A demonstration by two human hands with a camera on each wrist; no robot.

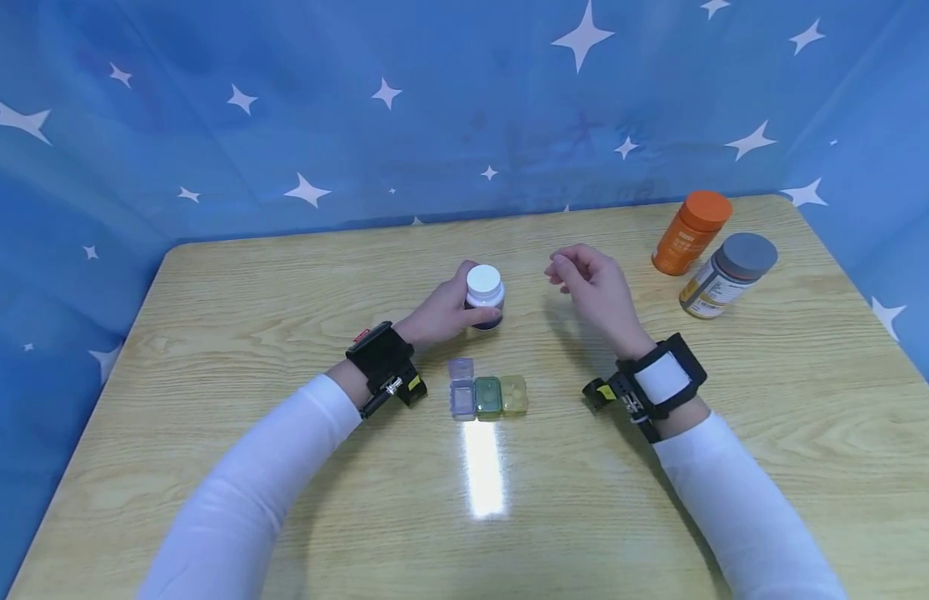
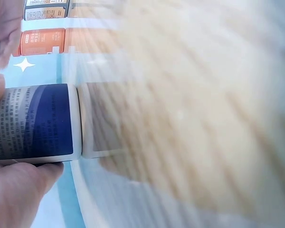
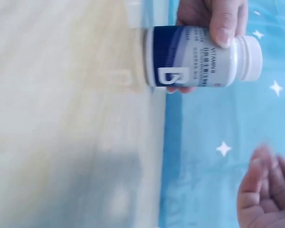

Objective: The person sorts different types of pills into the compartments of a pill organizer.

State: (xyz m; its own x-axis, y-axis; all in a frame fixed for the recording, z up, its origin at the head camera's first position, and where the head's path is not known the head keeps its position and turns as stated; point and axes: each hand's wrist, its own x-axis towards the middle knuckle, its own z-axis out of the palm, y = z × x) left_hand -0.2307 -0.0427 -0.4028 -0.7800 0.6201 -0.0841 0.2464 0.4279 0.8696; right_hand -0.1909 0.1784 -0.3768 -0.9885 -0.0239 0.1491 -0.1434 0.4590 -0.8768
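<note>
My left hand (image 1: pixel 451 307) grips a white vitamin B bottle (image 3: pixel 194 57) with a blue band round its lower part. Its white cap (image 1: pixel 483 279) is on, and the bottle stands upright at the tabletop, thumb and fingers on opposite sides. To the right of it, my right hand (image 1: pixel 595 287) hovers over the table with loosely curled fingers and nothing in them. Nearer the body lies a small pill box (image 1: pixel 488 397) with purple, green and yellow compartments. The purple compartment's lid (image 1: pixel 461 369) is flipped back; the green and yellow lids look down.
At the back right stand an orange bottle (image 1: pixel 691 233) with an orange cap and a grey-capped bottle (image 1: pixel 728 275) with a white and yellow label. The wooden table (image 1: pixel 232 333) ends at a blue star-patterned cloth (image 1: pixel 434 108) behind. A light reflection shows below the pill box.
</note>
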